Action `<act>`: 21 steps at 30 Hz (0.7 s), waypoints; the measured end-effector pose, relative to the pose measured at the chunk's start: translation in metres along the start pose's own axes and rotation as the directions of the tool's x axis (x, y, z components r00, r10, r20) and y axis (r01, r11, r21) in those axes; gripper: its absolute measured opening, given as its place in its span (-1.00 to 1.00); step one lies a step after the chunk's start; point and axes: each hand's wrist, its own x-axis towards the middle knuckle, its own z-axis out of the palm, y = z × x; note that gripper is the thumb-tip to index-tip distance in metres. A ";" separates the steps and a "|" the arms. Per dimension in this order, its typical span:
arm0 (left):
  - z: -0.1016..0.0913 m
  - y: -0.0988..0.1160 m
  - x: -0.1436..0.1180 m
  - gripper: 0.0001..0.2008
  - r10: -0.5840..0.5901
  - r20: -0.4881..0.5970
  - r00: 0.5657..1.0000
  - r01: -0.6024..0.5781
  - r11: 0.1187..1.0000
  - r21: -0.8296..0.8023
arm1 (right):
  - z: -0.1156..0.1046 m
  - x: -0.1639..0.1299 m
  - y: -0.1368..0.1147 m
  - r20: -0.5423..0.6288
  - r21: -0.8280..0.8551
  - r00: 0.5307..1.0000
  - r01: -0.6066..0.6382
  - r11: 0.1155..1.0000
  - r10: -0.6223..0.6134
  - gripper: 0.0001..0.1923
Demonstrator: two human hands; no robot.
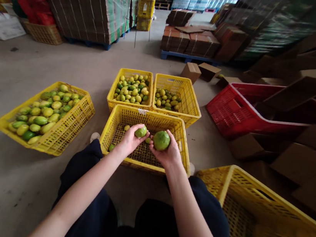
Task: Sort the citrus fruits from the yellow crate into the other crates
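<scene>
Green fruits were held over the nearest yellow crate [116,128]: the left hand [128,141] closed around a small fruit [141,131], the right hand [167,154] cupped under a bigger fruit [161,140]. They looked firm, light and smooth, best gripped around the middle. Farther away stood two crates [155,91] with more fruit.

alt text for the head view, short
Left hand and right hand each hold a green fruit over a nearly empty yellow crate. Fuller crates sit beyond and left, on a warehouse floor.
</scene>
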 end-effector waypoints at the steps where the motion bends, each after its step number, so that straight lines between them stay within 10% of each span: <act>1: -0.001 0.000 0.001 -0.91 -0.018 -0.005 1.000 0.018 1.000 0.001 | -0.003 0.003 0.000 0.018 -0.014 1.000 -0.017 1.000 0.017 -0.63; 8: -0.009 0.001 0.008 -0.60 -0.101 0.025 0.995 0.099 0.993 0.070 | -0.009 0.009 0.004 0.019 -0.056 0.997 0.072 0.996 -0.071 -0.62; 21: -0.004 0.003 0.004 -0.64 -0.047 -0.012 0.999 0.048 0.999 0.007 | -0.001 0.004 0.002 0.035 -0.023 0.991 0.132 0.991 -0.131 -0.72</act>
